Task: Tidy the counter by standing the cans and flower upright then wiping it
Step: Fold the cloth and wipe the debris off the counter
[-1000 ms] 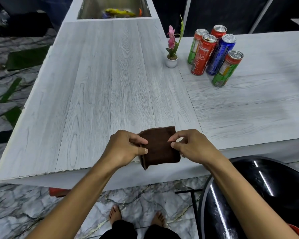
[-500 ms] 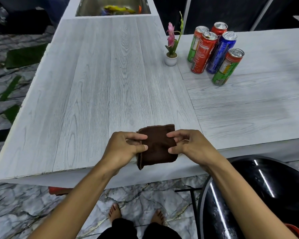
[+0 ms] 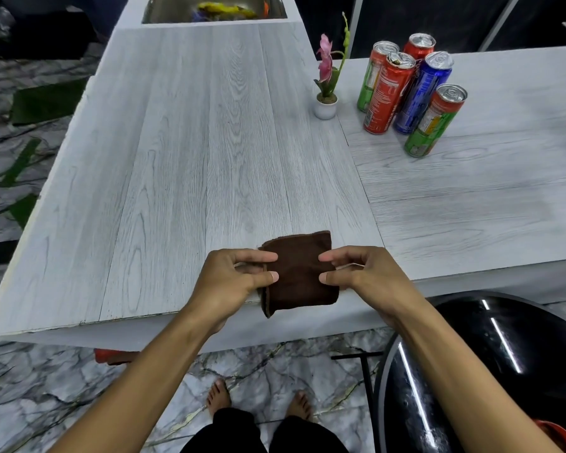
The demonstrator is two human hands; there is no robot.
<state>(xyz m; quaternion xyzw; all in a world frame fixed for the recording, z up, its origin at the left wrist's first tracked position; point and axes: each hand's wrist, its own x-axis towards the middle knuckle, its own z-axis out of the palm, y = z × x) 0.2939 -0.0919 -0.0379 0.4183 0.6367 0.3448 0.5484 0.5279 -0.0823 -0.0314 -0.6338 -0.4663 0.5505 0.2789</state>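
Note:
A folded brown cloth (image 3: 299, 273) lies at the front edge of the grey wood-grain counter (image 3: 190, 165), one corner hanging over the edge. My left hand (image 3: 229, 282) pinches the cloth's left edge between thumb and fingers. At the cloth's right edge, my right hand (image 3: 363, 276) pinches it the same way. Several cans stand upright in a cluster at the back right: a red can (image 3: 386, 96), a blue can (image 3: 422, 93) and a green-and-red can (image 3: 433, 124) among them. Left of them a pink flower in a small white pot (image 3: 325, 107) stands upright.
A steel sink (image 3: 214, 9) with yellow items is set in the counter's far end. A glossy black stool (image 3: 477, 371) stands at the lower right, close to my right arm. Marble floor and my bare feet show below the counter edge.
Both hands have stayed on the cloth, only shifting their fingers a little along its edges. The cloth, cans and flower have kept their places.

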